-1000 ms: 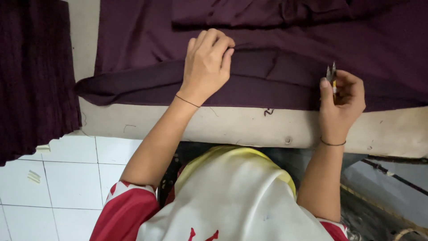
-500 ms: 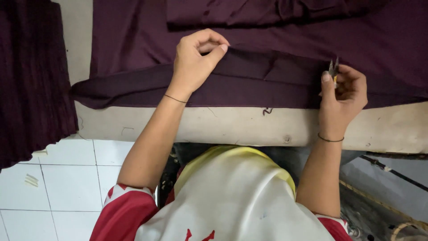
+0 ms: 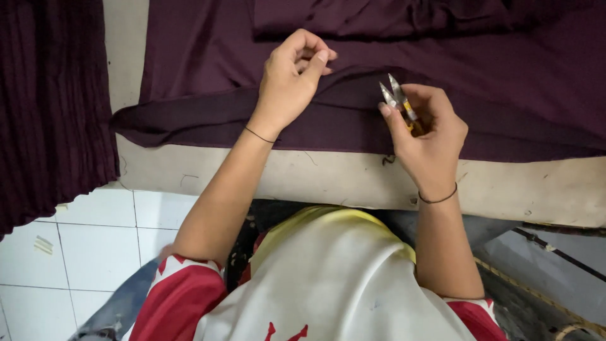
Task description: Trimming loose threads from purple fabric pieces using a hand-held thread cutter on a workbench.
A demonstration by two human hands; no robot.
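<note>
Seen from above, a person leans over a worn beige table whose near edge runs left to right just in front of their body. A dark maroon fabric is spread across most of the table, its folded front hem lying parallel to the near edge and leaving a bare strip of tabletop between cloth and edge. At the left the fabric ends in a rounded fold, with bare table beside it, and a second piece of dark ribbed cloth hangs down the far left. Below the table edge are white floor tiles at left and a grey surface with a dark cable at lower right. The left hand rests on the fabric with fingers curled and thumb meeting fingertips, pinching at the cloth near a fold. The right hand is closed around small metal thread snips, held just above the fabric's front portion. The snips' long axis runs diagonally, blades pointing up and left toward the left hand, with the tips slightly parted.
</note>
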